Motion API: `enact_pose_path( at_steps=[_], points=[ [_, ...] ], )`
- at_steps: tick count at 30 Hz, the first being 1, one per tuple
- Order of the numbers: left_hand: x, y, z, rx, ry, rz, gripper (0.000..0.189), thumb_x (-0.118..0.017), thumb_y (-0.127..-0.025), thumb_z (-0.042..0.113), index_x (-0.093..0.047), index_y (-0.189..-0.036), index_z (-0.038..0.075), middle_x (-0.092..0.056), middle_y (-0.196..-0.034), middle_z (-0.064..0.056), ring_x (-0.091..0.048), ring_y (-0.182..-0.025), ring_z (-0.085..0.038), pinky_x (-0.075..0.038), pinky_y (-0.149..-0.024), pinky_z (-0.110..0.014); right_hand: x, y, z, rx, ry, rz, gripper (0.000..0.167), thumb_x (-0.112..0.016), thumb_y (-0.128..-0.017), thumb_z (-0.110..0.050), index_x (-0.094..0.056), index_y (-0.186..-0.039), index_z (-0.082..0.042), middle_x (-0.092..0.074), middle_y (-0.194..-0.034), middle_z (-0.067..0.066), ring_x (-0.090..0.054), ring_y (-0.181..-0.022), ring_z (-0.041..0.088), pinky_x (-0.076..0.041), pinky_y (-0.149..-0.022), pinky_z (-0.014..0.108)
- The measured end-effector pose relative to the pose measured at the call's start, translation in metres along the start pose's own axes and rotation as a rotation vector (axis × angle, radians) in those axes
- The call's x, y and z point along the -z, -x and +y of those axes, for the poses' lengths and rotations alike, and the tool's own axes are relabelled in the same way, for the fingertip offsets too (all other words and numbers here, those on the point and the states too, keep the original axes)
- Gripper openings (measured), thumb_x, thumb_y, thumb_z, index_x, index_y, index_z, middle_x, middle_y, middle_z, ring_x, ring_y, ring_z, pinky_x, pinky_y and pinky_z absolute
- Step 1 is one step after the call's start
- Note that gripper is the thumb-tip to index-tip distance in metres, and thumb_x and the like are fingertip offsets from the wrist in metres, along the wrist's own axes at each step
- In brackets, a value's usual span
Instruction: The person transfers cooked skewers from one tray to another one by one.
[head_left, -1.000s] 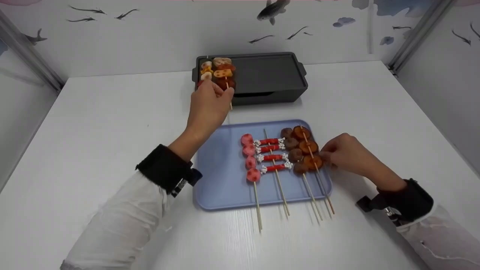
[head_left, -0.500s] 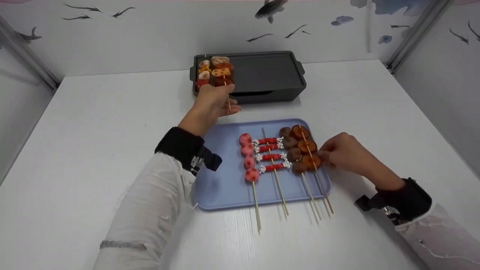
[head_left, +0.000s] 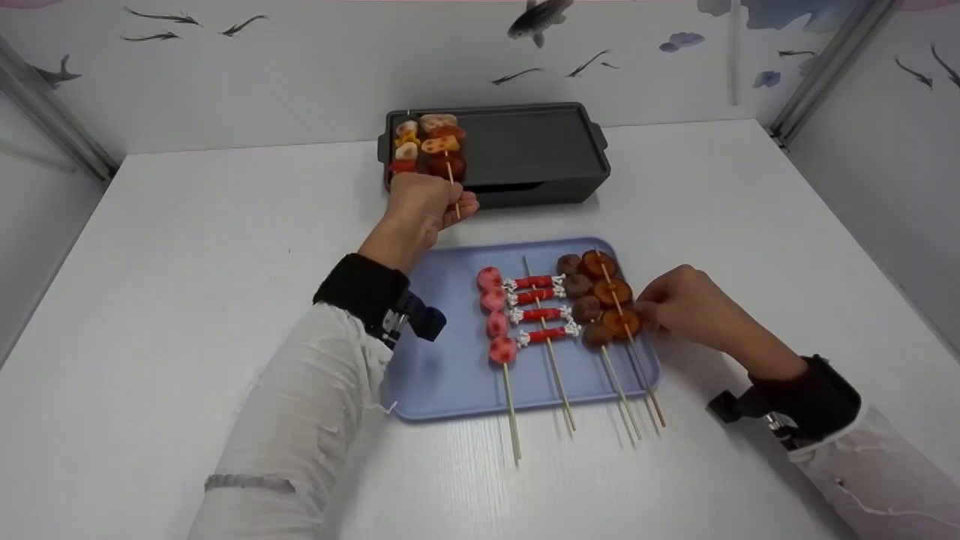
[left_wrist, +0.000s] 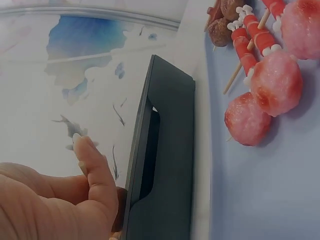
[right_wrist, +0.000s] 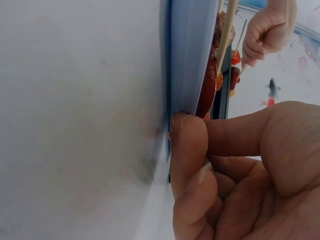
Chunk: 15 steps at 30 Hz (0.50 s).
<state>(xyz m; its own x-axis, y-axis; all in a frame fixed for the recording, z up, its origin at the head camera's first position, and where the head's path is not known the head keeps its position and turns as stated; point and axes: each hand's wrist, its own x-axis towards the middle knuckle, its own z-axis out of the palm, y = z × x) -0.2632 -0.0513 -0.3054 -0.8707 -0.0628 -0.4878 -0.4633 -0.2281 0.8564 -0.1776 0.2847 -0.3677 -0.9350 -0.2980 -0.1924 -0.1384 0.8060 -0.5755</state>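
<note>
My left hand (head_left: pixel 421 204) pinches the bare stick of a food skewer (head_left: pixel 444 145) at the grill's front left; its outer fingers reach under the stick. That skewer carries a pale piece, a yellow spotted piece and a dark round slice. To its left lies another skewer (head_left: pixel 406 150) on the black grill (head_left: pixel 532 150), its lower end hidden by my hand. My right hand (head_left: pixel 686 309) pinches the right rim of the blue tray (head_left: pixel 442 382), also seen in the right wrist view. Beside those fingers lies a skewer of brown-orange slices (head_left: pixel 621 324).
Also on the tray are a meatball skewer (head_left: pixel 586 309), a skewer of red pieces with white ends (head_left: pixel 543 315) and a pink ball skewer (head_left: pixel 496 324). Their sticks overhang the tray's front edge. A white wall (head_left: pixel 300 75) with painted fish stands behind the grill.
My left hand has turned and moved slightly down along the stick, its outer fingers now beneath it. The left forearm has swung right. My right hand stays at the tray rim.
</note>
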Motion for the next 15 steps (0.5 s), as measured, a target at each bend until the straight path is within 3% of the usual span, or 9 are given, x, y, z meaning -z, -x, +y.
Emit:
enact_pose_path(
  at_steps=[5, 9, 15],
  points=[
    [0.003, 0.004, 0.001, -0.026, -0.028, 0.003, 0.029, -0.061, -0.099, -0.002, -0.059, -0.127, -0.008, -0.073, -0.098, -0.018, -0.073, -0.07, -0.019, -0.061, -0.069, -0.026, 0.0, 0.0, 0.002, 0.007, 0.0, 0.003, 0.018, -0.062, -0.093, -0.006, -0.077, -0.093, 0.003, -0.066, -0.069, 0.003, -0.058, -0.06, 0.016, -0.048, -0.053, 0.029],
    [0.006, 0.01, 0.004, -0.084, -0.036, -0.015, 0.03, -0.061, -0.098, -0.003, -0.057, -0.127, -0.008, -0.072, -0.097, -0.019, -0.072, -0.069, -0.02, -0.061, -0.071, -0.027, 0.001, 0.0, 0.001, 0.002, -0.003, 0.003, 0.017, -0.063, -0.094, -0.007, -0.077, -0.093, 0.003, -0.066, -0.069, 0.003, -0.057, -0.061, 0.017, -0.048, -0.053, 0.029],
    [0.019, 0.033, 0.001, -0.177, -0.102, -0.082, 0.025, -0.061, -0.101, 0.004, -0.065, -0.123, -0.008, -0.07, -0.1, -0.019, -0.074, -0.078, -0.023, -0.061, -0.075, -0.028, 0.0, -0.001, 0.0, 0.001, -0.006, -0.003, 0.018, -0.063, -0.094, -0.007, -0.077, -0.094, 0.003, -0.065, -0.07, 0.003, -0.057, -0.061, 0.017, -0.048, -0.053, 0.029]
  ],
)
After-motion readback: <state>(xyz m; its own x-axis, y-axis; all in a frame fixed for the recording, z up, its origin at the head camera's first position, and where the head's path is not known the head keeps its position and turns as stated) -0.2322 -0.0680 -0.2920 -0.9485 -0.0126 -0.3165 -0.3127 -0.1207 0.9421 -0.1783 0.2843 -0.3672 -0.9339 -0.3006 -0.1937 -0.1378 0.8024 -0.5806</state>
